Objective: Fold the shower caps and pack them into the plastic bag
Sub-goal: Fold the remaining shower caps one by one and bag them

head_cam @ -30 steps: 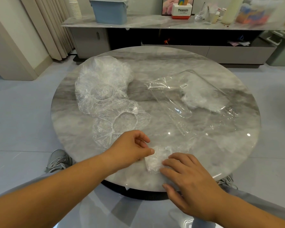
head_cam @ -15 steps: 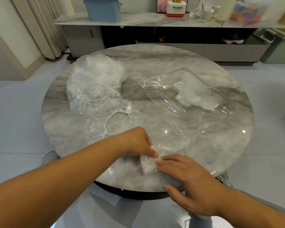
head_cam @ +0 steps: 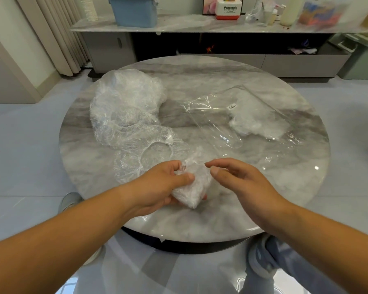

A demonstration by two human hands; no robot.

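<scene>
My left hand (head_cam: 168, 183) grips the folded clear crinkly shower cap (head_cam: 192, 187) over the near edge of the round grey marble surface (head_cam: 200, 225); right hand (head_cam: 240, 181) is loose, empty, just beside it. Looks featherlight, soft, slippery and springy, so I'd pinch across the whole fold

Left hand (head_cam: 157, 183) grips a folded shower cap (head_cam: 192, 185) above the round marble table (head_cam: 221, 221); right hand (head_cam: 240, 179) hovers beside it, fingers relaxed. Unfolded shower caps (head_cam: 125, 111) lie left, plastic bag (head_cam: 242, 117) right.
</scene>
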